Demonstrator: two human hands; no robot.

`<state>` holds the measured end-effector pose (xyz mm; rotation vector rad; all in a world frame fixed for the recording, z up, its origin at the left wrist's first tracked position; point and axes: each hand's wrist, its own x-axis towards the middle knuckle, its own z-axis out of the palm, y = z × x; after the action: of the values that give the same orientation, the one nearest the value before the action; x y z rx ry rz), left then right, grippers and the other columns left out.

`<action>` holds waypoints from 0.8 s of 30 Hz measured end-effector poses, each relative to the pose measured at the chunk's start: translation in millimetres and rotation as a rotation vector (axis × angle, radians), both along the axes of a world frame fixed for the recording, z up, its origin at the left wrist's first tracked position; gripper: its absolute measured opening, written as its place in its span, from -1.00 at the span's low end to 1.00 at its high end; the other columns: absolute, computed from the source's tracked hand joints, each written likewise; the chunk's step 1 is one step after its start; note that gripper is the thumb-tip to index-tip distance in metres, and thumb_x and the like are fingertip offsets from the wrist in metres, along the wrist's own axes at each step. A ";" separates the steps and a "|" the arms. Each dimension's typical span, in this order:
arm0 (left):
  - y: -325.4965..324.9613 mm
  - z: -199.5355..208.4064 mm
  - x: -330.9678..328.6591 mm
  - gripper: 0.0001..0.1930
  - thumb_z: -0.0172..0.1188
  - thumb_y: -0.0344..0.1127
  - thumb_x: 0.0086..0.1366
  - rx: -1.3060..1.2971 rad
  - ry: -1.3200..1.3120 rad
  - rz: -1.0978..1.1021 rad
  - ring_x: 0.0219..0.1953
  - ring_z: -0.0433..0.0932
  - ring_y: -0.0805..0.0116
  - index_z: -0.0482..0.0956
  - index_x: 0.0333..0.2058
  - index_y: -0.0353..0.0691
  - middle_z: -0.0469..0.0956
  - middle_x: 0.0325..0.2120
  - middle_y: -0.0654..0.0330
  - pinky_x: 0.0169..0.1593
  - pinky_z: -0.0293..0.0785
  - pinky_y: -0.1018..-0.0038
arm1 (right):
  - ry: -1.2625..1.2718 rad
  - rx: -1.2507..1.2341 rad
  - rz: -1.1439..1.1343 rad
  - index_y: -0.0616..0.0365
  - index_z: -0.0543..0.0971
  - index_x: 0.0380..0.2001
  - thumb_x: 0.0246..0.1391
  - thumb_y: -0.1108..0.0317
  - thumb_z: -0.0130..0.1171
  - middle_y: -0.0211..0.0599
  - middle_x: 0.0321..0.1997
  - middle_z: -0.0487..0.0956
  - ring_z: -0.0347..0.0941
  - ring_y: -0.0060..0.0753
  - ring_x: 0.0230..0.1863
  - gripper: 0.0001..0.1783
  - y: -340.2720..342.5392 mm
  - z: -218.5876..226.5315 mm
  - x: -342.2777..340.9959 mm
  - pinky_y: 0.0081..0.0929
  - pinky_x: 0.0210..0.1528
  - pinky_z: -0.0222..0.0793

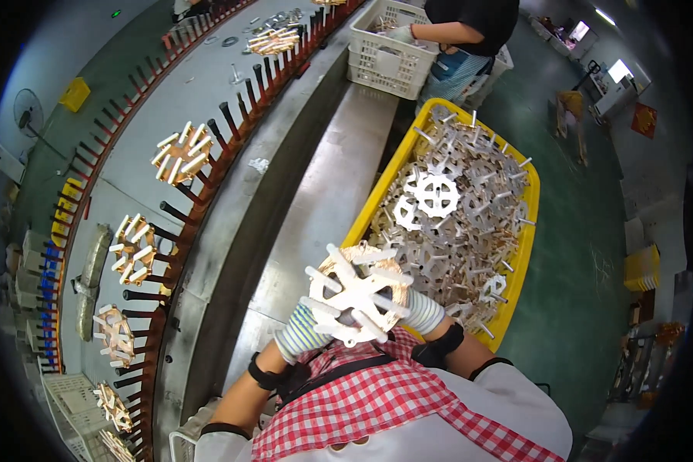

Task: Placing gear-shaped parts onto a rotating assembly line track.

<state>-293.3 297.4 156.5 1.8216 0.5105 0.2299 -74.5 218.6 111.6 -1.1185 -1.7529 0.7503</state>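
A round stack of flat, spoked metal plates with pale rods sticking out stands in front of my chest. Its top is white with glare, and coppery edges show at the back. My left hand, in a striped knit glove, is closed around the near left edge. On the opposite side my right hand, gloved the same way, grips the stack's right edge. The stack covers most of the fingers of both hands. Close beside my right hand is a yellow tub heaped with loose silvery spoked plates.
A curved line with upright dark pegs runs along the left, bearing similar stacks. Between it and the tub lies a metal bench. At the far end another person reaches into a white crate.
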 end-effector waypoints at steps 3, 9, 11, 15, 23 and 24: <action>-21.3 -5.3 -3.3 -0.37 0.32 -0.09 0.02 -0.132 -0.369 0.313 0.10 0.32 0.23 0.41 0.08 -0.13 0.36 0.05 0.13 0.15 0.25 0.35 | 0.181 -0.163 -0.066 0.17 0.40 0.02 0.04 0.36 0.13 -0.27 -0.03 0.46 0.39 -0.41 -0.01 -0.57 0.4 26.1 -14.6 -0.47 0.05 0.31; -24.8 -26.4 -46.2 -0.39 0.29 0.04 0.02 -0.581 -0.122 0.257 0.16 0.19 0.12 0.44 0.06 0.00 0.33 0.10 0.24 0.26 -0.01 0.16 | 0.408 -0.528 -0.047 0.24 0.43 0.01 0.19 0.27 0.00 -0.22 -0.04 0.50 0.43 -0.42 -0.03 -0.62 29.5 79.4 8.9 -0.51 0.04 0.33; -16.3 3.5 -41.0 -0.39 0.31 0.03 0.02 -0.388 0.093 0.180 0.15 0.21 0.13 0.45 0.05 -0.02 0.33 0.10 0.24 0.26 0.02 0.18 | 0.350 -0.502 0.037 0.24 0.40 0.04 0.18 0.26 0.03 -0.21 0.00 0.48 0.42 -0.42 -0.01 -0.59 35.6 85.4 1.0 -0.51 0.06 0.32; -17.3 -17.9 -51.4 -0.41 0.35 0.01 -0.01 -0.378 0.055 0.170 0.11 0.26 0.15 0.49 0.01 -0.05 0.35 0.08 0.21 0.24 0.10 0.23 | 0.204 -0.536 0.185 0.26 0.31 0.13 0.12 0.23 0.11 -0.17 0.08 0.44 0.40 -0.41 0.04 -0.45 48.3 107.9 -8.3 -0.48 0.11 0.29; -11.2 -41.8 -60.5 -0.76 0.25 -0.40 0.01 -0.078 -0.123 0.155 -0.35 0.56 0.30 0.60 -0.27 -0.25 0.61 -0.42 0.09 -0.21 0.46 0.36 | -0.190 -0.372 -0.038 0.29 0.33 0.10 0.12 0.20 0.05 -0.18 -0.17 0.55 0.50 -0.44 -0.21 -0.46 31.5 91.4 -12.3 -0.50 -0.12 0.42; -4.5 -30.4 -53.2 -0.54 0.31 -0.38 -0.02 -0.256 -0.114 0.266 -0.21 0.53 0.30 0.50 -0.07 -0.22 0.58 -0.26 0.12 -0.12 0.45 0.41 | -0.026 -0.409 -0.086 0.28 0.34 0.08 0.12 0.15 0.04 -0.13 -0.20 0.56 0.52 -0.35 -0.22 -0.46 29.5 84.5 -6.8 -0.47 -0.13 0.42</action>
<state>-346.6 292.9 126.1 1.4809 0.6705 0.4276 -81.3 248.0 196.1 -1.4696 -1.6006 1.0760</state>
